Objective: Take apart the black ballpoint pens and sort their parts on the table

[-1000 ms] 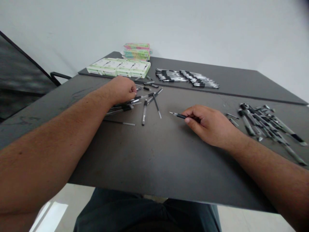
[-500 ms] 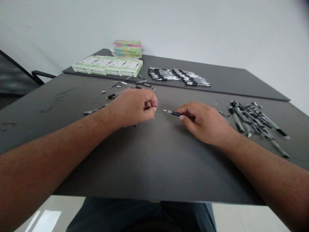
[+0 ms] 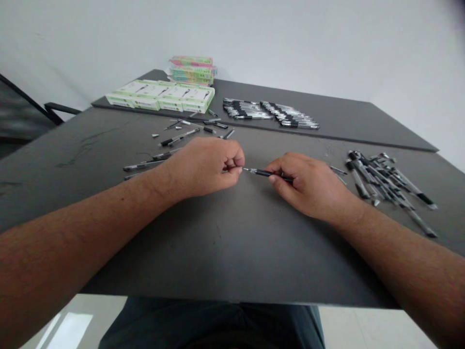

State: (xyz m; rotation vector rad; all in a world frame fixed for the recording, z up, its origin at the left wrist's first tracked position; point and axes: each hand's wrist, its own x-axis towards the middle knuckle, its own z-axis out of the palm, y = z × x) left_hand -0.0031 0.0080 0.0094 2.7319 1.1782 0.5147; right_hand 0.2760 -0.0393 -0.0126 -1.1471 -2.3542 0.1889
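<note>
"Holding a black pen there?"

"Yes, clamped in my right fingers, its long axis running sideways over the dark surface, tip pointing at my left hand."

"How close is that hand?"

"Just beside the tip, and nearer than my right. My left fingers are pinched together; on what, I can't tell."

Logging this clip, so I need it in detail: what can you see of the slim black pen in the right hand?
The slim black pen has a glossy dark body narrowing to a fine silver metal tip. It points left, pinched by the person's right hand, which hides its rear end. The tip sits beside the curled fingers of the left hand; whether they touch is unclear.
</note>
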